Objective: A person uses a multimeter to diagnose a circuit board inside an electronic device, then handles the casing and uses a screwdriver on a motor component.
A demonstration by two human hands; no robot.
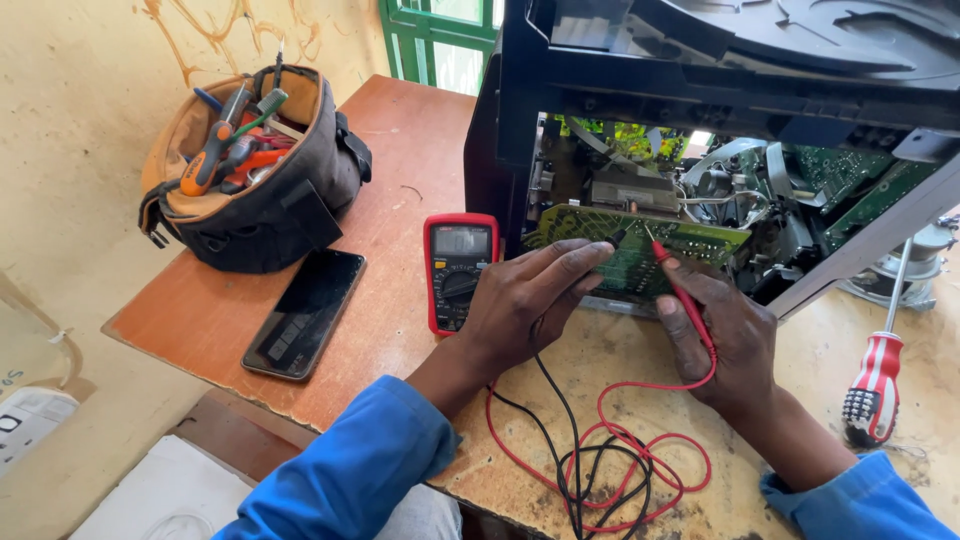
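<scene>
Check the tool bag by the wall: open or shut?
Open. The tool bag has its top spread wide, with screwdriver handles sticking out of the mouth.

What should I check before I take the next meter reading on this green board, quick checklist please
1. Red probe tip on green circuit board, held in right hand: ok.
2. Black probe tip on board, under left hand: ok.
3. Multimeter face up, within sight: ok.
4. Display reading: cannot tell.
5. Leads free of knots: not ok, coiled together.
6. Screwdriver away from board: ok.
</scene>
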